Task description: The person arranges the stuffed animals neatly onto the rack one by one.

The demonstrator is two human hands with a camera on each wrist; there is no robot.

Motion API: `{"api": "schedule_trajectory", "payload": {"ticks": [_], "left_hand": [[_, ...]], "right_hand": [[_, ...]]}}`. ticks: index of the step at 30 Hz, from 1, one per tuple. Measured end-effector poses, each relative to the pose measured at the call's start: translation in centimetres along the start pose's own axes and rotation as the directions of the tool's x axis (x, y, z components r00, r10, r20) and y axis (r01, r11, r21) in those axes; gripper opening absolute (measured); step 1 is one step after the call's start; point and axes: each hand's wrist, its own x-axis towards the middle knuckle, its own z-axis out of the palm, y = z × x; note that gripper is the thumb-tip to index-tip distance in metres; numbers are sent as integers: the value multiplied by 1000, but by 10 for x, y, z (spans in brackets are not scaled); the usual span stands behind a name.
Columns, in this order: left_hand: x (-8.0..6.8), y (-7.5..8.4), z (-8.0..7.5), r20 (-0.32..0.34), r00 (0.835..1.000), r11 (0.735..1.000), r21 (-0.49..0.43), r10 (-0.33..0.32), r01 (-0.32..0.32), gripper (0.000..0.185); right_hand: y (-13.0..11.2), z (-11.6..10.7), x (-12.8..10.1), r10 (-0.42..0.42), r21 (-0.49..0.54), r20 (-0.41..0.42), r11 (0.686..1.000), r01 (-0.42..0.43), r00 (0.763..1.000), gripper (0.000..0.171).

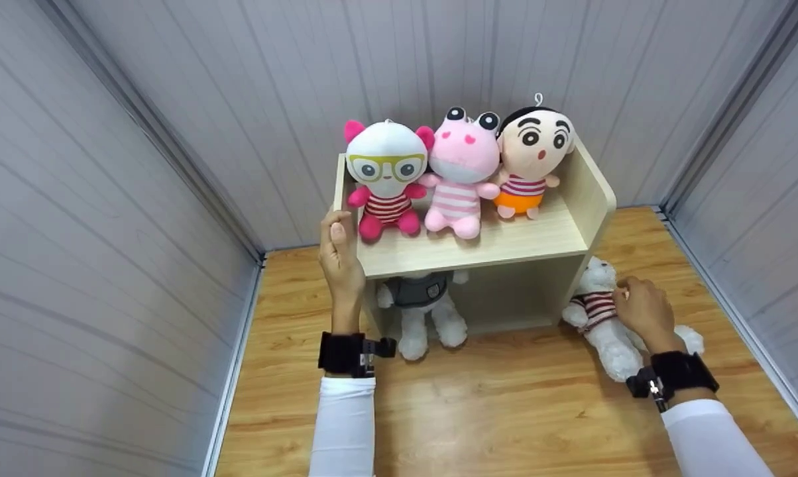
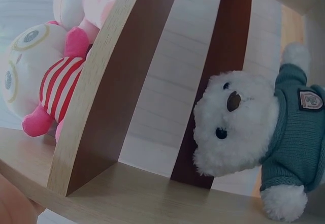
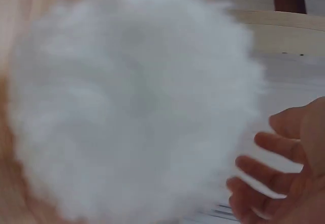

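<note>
My left hand (image 1: pixel 342 265) holds the left side panel of a small pale wooden shelf (image 1: pixel 545 232); only a bit of it shows in the left wrist view. My right hand (image 1: pixel 644 308) hovers at a white plush bear (image 1: pixel 618 354) in a red-and-white striped top, leaning by the shelf's right side. In the right wrist view those fingers (image 3: pixel 269 176) are spread and loosely bent, with nothing between them. A blurred white furry part (image 3: pixel 137 102) of that bear fills most of this view. Another white bear (image 2: pixel 236 122) in a dark knitted top sits in the lower compartment.
On the upper board sit a pink-and-white plush with yellow glasses (image 1: pixel 387 172), a pink frog plush (image 1: pixel 465 159) and a black-haired doll (image 1: pixel 535 149) in orange shorts. Grey panel walls (image 1: pixel 439 59) enclose the wood-patterned floor (image 1: pixel 492 411) on three sides.
</note>
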Motion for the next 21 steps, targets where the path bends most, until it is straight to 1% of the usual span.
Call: {"api": "schedule_trajectory", "payload": {"ticks": [2, 5, 7, 9, 11, 14, 16, 19, 21], "left_hand": [[0, 0, 0, -2, 1000, 1000, 4, -8, 8, 31], [-1, 0, 0, 0, 1000, 1000, 18, -13, 13, 30], [0, 0, 0, 5, 1000, 1000, 23, -12, 12, 30], [-1, -1, -1, 7, 1000, 1000, 25, -9, 9, 30], [-1, -1, -1, 6, 1000, 1000, 24, -8, 8, 30], [0, -1, -2, 2, 1000, 999, 30, -10, 10, 30], [-1, 0, -2, 4, 1000, 999, 37, -11, 11, 30], [0, 0, -2, 10, 1000, 999, 39, -8, 8, 31], [0, 1, -2, 8, 1000, 999, 38, -8, 7, 31]], "right_hand": [[6, 5, -3, 72, -21, 59, 997, -70, 996, 52], [14, 13, -9, 160, -31, 147, 987, -157, 976, 75], [19, 17, -13, 200, -35, 200, 980, -197, 959, 88], [24, 19, -17, 221, -37, 246, 975, -218, 944, 97], [27, 21, -19, 225, -27, 284, 973, -227, 932, 103], [29, 23, -21, 219, -2, 331, 973, -231, 918, 108], [31, 24, -21, 222, 8, 351, 971, -240, 910, 109], [31, 25, -20, 247, 11, 388, 962, -272, 888, 112], [31, 26, -19, 243, 22, 402, 961, -275, 883, 117]]}}
